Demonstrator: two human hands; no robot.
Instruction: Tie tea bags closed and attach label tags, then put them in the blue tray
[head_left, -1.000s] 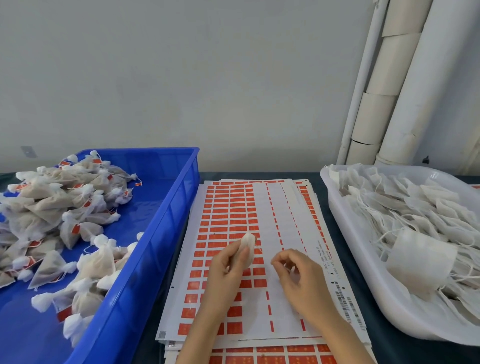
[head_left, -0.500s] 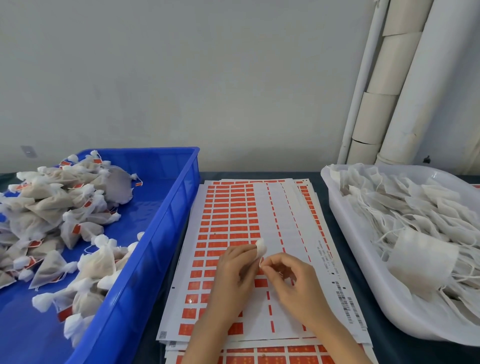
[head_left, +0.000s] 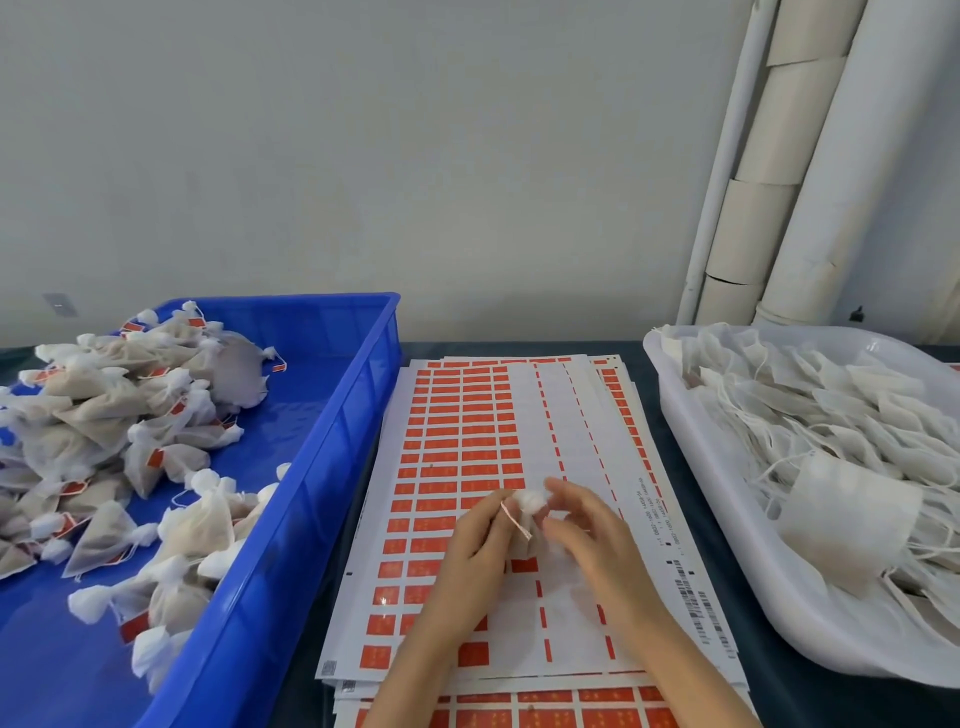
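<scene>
Tea bag (head_left: 525, 519) above label sheet (head_left: 467, 467), mid-bench | left hand (head_left: 480, 540) pinches bag body; right hand (head_left: 582, 525) pinches gathered neck | likely light, soft, tearable mesh: grip neck, not belly | blue tray (head_left: 311, 467) left.

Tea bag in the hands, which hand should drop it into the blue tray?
Left. The left hand holds the tea bag and lies nearer the blue tray; the right hand would cross over.

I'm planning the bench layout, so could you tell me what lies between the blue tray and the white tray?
In the head view, a stack of red label sheets lies between the blue tray and the white tray, on the dark table.
</scene>
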